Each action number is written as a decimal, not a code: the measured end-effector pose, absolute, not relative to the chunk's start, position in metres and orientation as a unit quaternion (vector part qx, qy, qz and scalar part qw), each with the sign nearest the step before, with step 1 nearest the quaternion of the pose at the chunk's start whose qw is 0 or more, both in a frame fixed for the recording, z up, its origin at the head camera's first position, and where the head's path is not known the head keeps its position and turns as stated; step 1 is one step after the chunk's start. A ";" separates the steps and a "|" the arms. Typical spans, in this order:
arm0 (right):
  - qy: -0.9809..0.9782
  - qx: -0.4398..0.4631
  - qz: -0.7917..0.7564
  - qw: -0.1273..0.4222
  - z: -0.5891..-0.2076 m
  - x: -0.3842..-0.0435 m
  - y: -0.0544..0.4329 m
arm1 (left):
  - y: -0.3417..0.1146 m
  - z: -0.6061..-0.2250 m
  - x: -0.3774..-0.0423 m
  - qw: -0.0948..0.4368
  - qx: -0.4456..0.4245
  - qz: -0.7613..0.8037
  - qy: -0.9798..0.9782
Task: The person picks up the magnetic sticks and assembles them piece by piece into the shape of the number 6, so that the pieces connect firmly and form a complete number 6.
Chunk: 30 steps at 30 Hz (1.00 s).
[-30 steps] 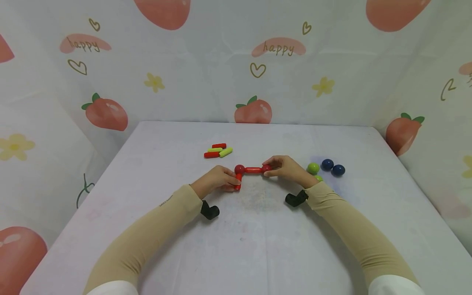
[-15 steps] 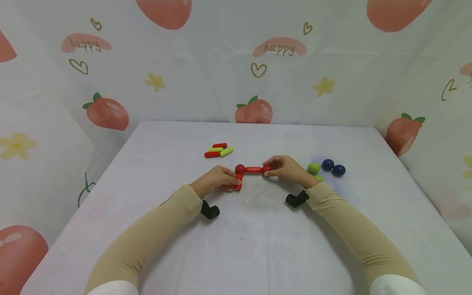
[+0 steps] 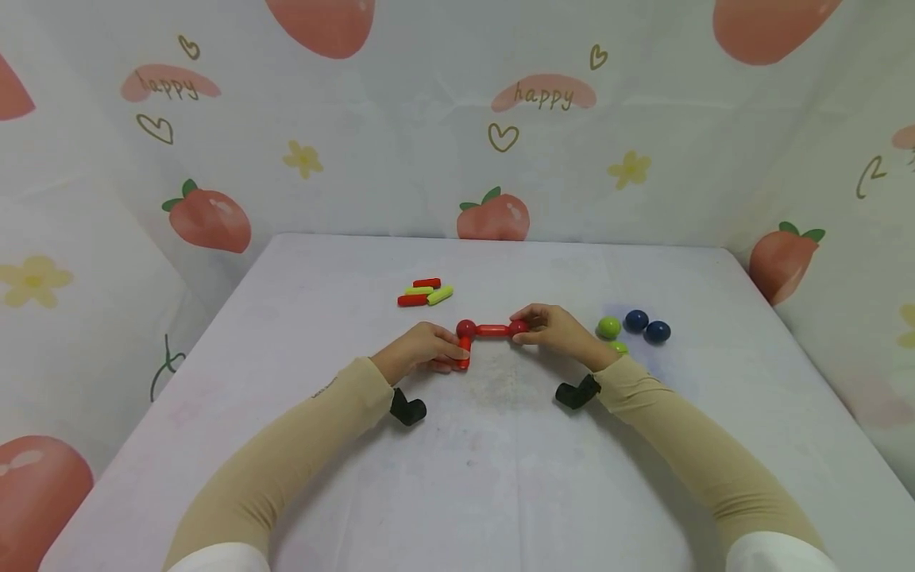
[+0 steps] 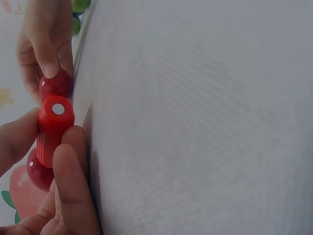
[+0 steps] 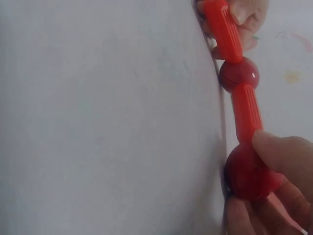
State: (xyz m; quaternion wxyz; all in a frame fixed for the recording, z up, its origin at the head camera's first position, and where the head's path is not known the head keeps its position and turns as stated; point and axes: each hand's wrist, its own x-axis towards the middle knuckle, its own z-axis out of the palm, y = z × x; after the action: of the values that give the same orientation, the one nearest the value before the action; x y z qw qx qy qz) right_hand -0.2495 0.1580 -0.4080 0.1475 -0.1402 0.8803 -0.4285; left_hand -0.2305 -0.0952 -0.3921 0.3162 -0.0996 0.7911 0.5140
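Observation:
Two red rods and two dark red balls are joined in an L shape on the white table. My left hand (image 3: 427,346) pinches the near rod (image 4: 48,142) between thumb and fingers; its free end shows a round silvery spot. That rod meets the corner ball (image 3: 466,328), from which the second rod (image 5: 247,110) runs rightward. At its far end is the other ball (image 5: 248,172), gripped by my right hand (image 3: 561,332), the thumb lying where ball and rod meet. In the head view the fingers partly cover this ball.
Behind the left hand lie several loose rods, red (image 3: 412,300) and yellow-green (image 3: 440,295). Right of my right hand are green balls (image 3: 609,326), one partly hidden by the wrist, and two dark blue balls (image 3: 658,332). A fruit-patterned cloth (image 3: 400,159) hangs behind the table (image 3: 472,492).

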 end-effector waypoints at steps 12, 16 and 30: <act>0.892 -0.150 -0.404 0.136 -0.386 -0.238 0.165 | -0.095 -0.394 -0.230 0.320 -0.102 0.518 0.786; 0.896 -0.160 -0.397 0.120 -0.376 -0.234 0.175 | -0.095 -0.393 -0.231 0.320 -0.098 0.517 0.788; 0.913 -0.129 -0.377 0.088 -0.347 -0.211 0.221 | -0.095 -0.393 -0.231 0.319 -0.097 0.503 0.797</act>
State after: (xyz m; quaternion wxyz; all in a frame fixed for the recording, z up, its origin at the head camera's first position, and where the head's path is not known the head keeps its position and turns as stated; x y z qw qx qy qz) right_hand -0.2112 0.2208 -0.3471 0.0876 -0.1287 0.9131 -0.3768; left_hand -0.2305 -0.0951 -0.3935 0.3190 -0.0971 0.7974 0.5029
